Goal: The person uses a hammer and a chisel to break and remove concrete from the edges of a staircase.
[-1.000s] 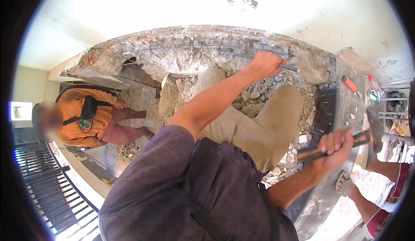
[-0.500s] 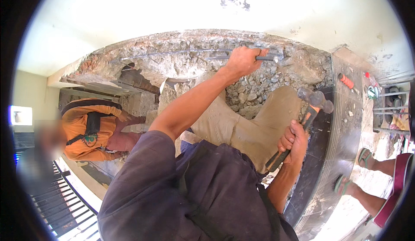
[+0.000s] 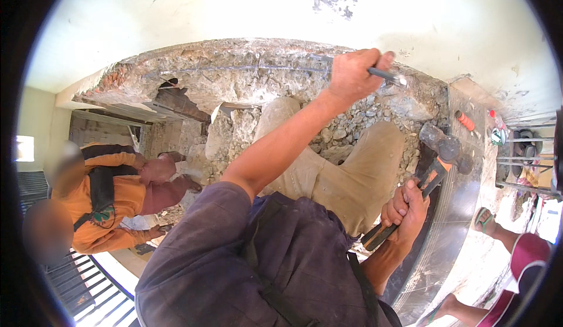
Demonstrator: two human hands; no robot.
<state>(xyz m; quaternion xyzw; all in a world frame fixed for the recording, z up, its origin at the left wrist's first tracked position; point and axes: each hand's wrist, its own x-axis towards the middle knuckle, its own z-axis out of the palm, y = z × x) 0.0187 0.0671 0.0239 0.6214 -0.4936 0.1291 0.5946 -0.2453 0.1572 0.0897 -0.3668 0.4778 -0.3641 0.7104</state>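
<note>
In my left hand (image 3: 359, 76) is a dark steel chisel (image 3: 386, 75), its worn, shiny end pointing right; the other end reaches toward the broken masonry (image 3: 234, 81) at the base of the white wall. Whether its tip touches the masonry I cannot tell. My right hand (image 3: 404, 210) grips a sledgehammer (image 3: 437, 177) by its black and orange handle, around the middle. The grey steel head (image 3: 448, 145) is raised to the right of the chisel, apart from it.
Grey rubble (image 3: 346, 119) lies around my knees. To the right run dark step tiles (image 3: 431, 242), with an orange-red cylinder (image 3: 464, 121) farther off. A person in an orange shirt (image 3: 120, 192) crouches at left; a sandalled person's leg (image 3: 504, 236) shows at right. Black railings (image 3: 88, 286) stand lower left.
My left hand has moved right with the chisel, which now slants more. My right hand and the hammer have shifted slightly right and down. The person at right has stepped.
</note>
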